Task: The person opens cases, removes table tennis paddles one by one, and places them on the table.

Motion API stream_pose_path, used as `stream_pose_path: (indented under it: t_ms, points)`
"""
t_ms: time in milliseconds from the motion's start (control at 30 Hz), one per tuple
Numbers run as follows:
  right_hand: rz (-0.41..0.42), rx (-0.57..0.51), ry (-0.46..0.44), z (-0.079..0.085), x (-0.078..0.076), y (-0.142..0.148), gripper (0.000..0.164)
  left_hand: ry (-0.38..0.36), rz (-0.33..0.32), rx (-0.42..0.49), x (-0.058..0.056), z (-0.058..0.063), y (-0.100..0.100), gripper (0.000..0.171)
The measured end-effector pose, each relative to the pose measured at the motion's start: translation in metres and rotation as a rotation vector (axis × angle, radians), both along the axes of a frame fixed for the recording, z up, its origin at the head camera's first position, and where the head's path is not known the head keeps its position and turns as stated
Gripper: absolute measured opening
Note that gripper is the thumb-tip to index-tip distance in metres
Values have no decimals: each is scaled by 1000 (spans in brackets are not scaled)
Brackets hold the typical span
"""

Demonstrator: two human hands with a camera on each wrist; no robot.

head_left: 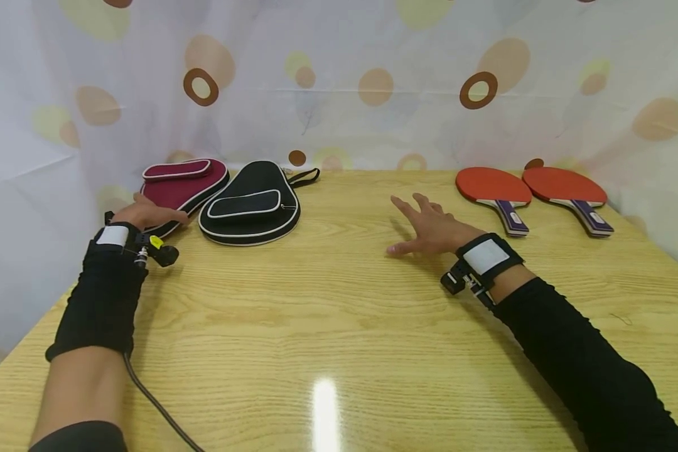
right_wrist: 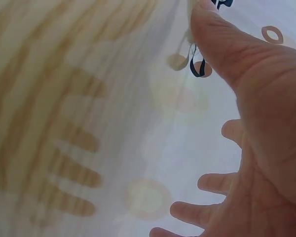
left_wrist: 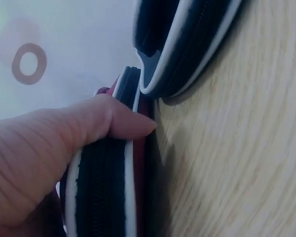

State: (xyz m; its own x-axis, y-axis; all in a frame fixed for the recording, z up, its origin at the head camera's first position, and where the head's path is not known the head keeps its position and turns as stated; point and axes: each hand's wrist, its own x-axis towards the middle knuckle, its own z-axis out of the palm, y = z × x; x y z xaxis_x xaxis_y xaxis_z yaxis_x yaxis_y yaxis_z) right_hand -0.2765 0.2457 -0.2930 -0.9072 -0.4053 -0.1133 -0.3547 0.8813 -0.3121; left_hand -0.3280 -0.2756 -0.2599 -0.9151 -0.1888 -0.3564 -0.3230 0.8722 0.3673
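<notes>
At the back left, my left hand (head_left: 149, 214) grips the near side of a maroon table tennis bat case (head_left: 181, 191) with white piping. In the left wrist view the thumb lies across the case's dark zipped edge (left_wrist: 101, 187); the other fingers are hidden. Right beside it lies a black bat case (head_left: 257, 221) with a front pocket and a wrist loop. My right hand (head_left: 432, 227) hovers over the middle right of the table, fingers spread, holding nothing. The right wrist view shows the fingers' shadows on the wood.
Two red bats, a left one (head_left: 494, 184) and a right one (head_left: 565, 184), lie at the back right with purple handles toward me. A patterned curtain (head_left: 339, 119) hangs along the back of the wooden table (head_left: 271, 314). A cable (head_left: 157, 402) trails from the left wrist.
</notes>
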Motion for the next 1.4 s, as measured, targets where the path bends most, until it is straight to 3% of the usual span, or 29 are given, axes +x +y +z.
stream_pose_path:
  t_ms: [233,533,967,1233,1400]
  points:
    - [-8,-2,-1,-3,-1,-1,103,-21,72,38,-4,-4,-4,122]
    - [-5,-13,-6,0,-1,-1,103,9,120,211,-5,-8,-5,120]
    - [-7,-4,2,0,0,-2,100,221,277,229,5,-3,11,120]
    - [-13,-10,3,0,-1,-1,98,325,299,204,7,-4,16,118]
    - [-10,-12,-2,-1,-2,-1,99,372,298,218,9,2,21,117]
